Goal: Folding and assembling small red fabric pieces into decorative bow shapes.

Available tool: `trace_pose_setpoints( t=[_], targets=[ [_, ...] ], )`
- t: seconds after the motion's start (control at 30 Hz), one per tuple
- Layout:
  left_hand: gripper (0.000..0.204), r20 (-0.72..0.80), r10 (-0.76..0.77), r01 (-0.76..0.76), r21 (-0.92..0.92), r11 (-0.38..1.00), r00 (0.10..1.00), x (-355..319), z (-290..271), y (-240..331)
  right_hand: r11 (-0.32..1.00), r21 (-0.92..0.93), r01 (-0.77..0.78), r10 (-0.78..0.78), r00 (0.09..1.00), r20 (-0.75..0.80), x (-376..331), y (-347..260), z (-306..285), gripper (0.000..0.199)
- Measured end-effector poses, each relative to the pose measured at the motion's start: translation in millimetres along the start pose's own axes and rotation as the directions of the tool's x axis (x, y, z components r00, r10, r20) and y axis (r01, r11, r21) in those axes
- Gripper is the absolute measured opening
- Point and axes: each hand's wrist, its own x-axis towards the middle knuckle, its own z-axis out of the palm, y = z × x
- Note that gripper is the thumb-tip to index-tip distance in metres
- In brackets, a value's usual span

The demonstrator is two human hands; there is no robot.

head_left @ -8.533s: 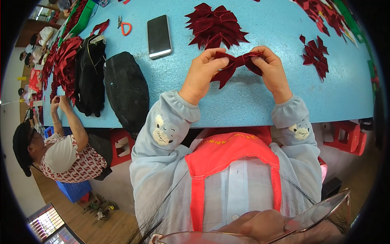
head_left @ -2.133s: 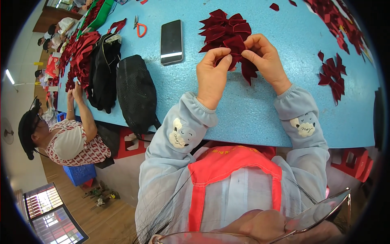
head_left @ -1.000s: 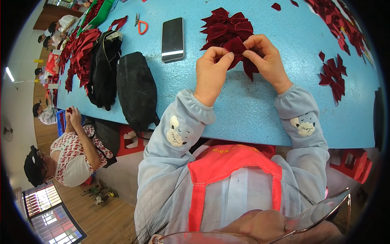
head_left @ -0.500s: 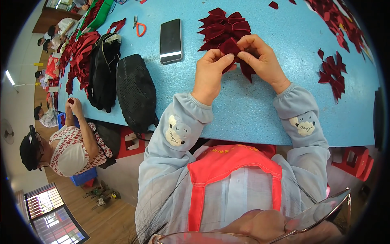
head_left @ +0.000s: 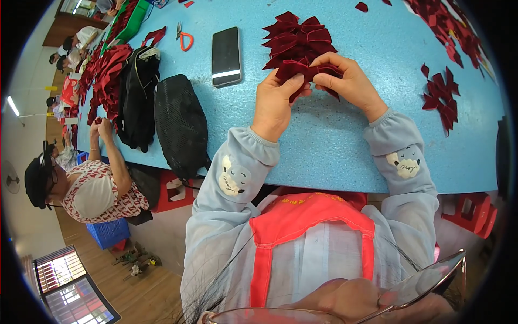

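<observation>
The dark red fabric bow is partly covered by the fingers of both hands. At upper right, the red fabric pieces run past the picture's rim. The people at far upper left are too small to make out.

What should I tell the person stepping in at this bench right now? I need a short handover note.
Left hand and right hand both pinch one dark red fabric bow just above the blue speckled table.
Pile of finished dark red fabric bows lies right behind the hands.
More dark red fabric pieces lie to the right.
Done: several bows stacked. Left: the held bow, apparently still being shaped.
</observation>
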Motion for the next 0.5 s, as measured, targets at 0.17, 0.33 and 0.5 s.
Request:
trace_pose_setpoints(
  t=[0.17,0.33,0.5],
  targets=[
    [0.025,0.007,-0.045,0.046,-0.076,0.996,0.999,-4.0,4.6,-4.5,0.999,0.050,-0.015,0.013,0.999,0.042,1.6,9.8,-10.4,0.018],
    [0.024,0.029,-0.069,0.070,-0.048,0.996,0.997,-2.5,6.2,2.4,0.970,0.201,-0.137,0.137,0.990,0.014,0.9,4.5,-9.5,0.022],
    [0.024,-0.013,-0.076,0.074,-0.115,0.991,0.997,0.1,4.5,-1.8,0.919,0.371,-0.132,0.144,0.990,-0.004,1.4,6.6,-13.1,0.027]
  ],
)
